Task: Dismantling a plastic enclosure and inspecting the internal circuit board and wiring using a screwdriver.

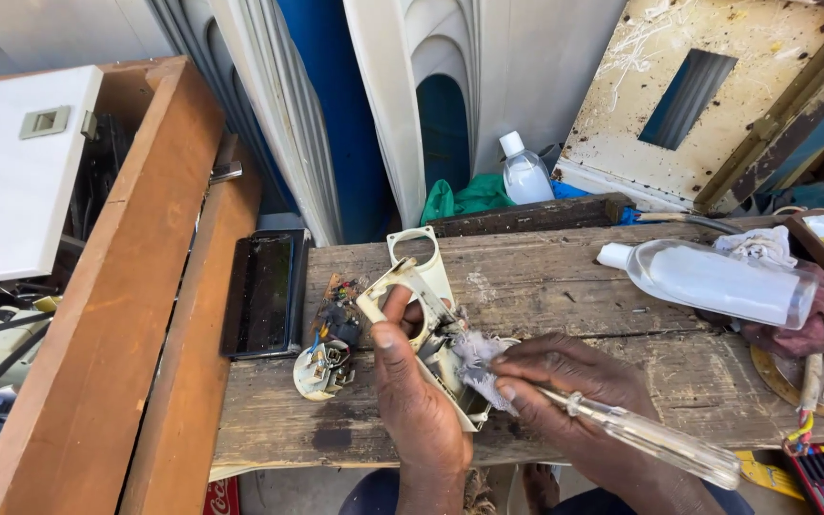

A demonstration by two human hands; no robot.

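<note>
Centrally, left hand grips cream plastic housing over wooden bench, thumb pressed on upper edge, fingers wrapped beneath; right hand pinches grey cloth wad and clear-handled screwdriver together, fingertips closed against housing interior; circuit board with wired round part lies just left of housing; black tablet at bench's left end; clear bottle lies on side, well right.
</note>
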